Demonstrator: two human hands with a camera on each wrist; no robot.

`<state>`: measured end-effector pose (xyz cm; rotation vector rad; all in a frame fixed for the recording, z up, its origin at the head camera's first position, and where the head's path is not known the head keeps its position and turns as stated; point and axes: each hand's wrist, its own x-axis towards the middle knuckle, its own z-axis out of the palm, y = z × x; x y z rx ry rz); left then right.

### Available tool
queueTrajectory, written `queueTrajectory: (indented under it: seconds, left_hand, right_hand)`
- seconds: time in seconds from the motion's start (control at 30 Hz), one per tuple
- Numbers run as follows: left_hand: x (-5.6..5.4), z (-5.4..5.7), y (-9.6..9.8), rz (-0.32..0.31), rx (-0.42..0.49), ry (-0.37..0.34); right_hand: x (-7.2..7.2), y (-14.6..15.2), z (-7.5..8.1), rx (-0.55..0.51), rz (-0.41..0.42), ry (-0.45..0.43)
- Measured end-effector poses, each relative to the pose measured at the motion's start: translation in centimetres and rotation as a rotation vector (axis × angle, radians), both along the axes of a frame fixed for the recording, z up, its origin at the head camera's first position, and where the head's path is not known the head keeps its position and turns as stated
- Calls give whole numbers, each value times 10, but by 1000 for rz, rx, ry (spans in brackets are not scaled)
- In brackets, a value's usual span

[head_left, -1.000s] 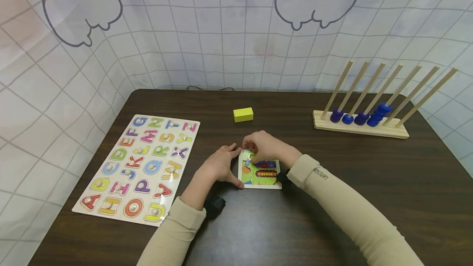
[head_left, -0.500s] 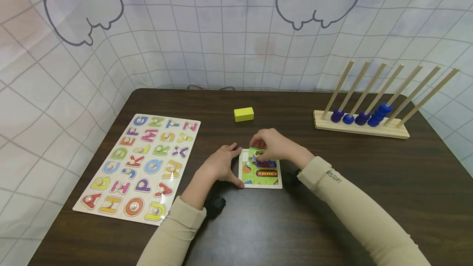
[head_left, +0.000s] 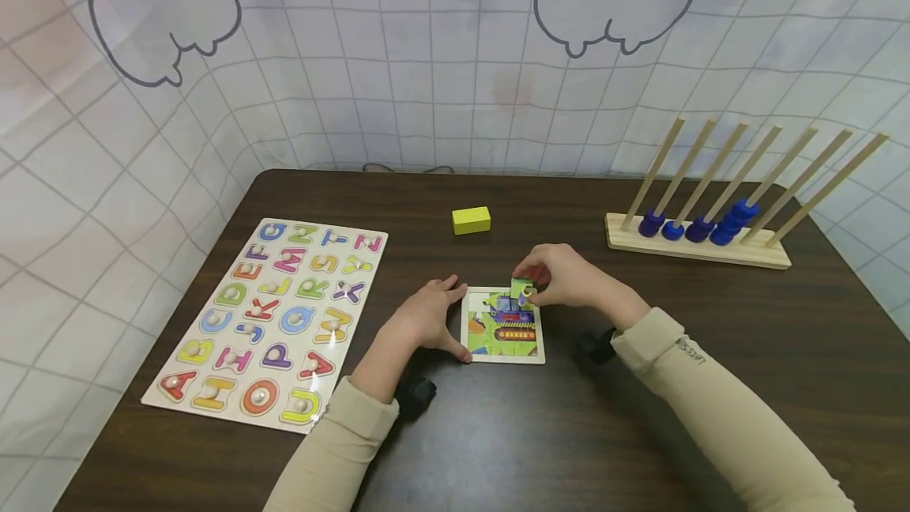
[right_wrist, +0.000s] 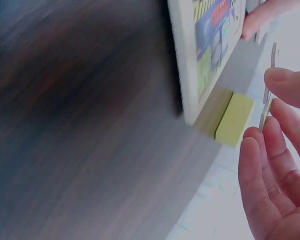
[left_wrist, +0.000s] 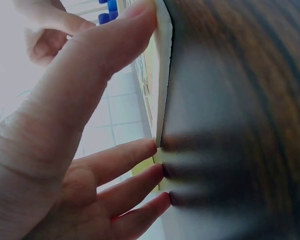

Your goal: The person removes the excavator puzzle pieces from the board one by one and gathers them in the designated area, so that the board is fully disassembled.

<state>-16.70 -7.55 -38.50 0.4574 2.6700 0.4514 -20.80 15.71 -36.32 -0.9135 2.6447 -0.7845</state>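
Observation:
A square jigsaw puzzle [head_left: 503, 334] in a white frame lies on the table, its picture a vehicle on green. Bare white shows at its upper left. Over its top right corner my right hand [head_left: 569, 279] pinches a green puzzle piece [head_left: 522, 291] between thumb and fingers. The right wrist view has that piece [right_wrist: 266, 107] nearly edge-on, off the frame's surface. My left hand [head_left: 423, 318] spans the puzzle's left side with fingers spread. In the left wrist view its thumb [left_wrist: 110, 47] presses one corner of the frame, and a fingertip touches the other.
A yellow block [head_left: 471, 220] lies behind the puzzle. To the left is an alphabet peg board [head_left: 273, 322] with knobbed letters. A wooden rack [head_left: 700, 243] with upright rods and several blue beads stands at the back right. A patterned cloth hangs behind the table.
My right hand has moved right across the puzzle's top, carrying the puzzle piece from the upper left to the upper right corner. White backing now shows at upper left. My left hand stays put.

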Motion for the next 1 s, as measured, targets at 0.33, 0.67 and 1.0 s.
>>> queueTrajectory:
  seconds: [0.33,0.67,1.0]
  left_hand:
    - [1,0,-1,-19,3,24]
    - [1,2,-1,-20,7,9]
    - [2,3,-1,-9,8,-13]
  right_hand:
    - [4,35,0,8,-43,18]
    - [6,64,-9,19,-74,27]
    - [4,81,-16,25,-74,-2]
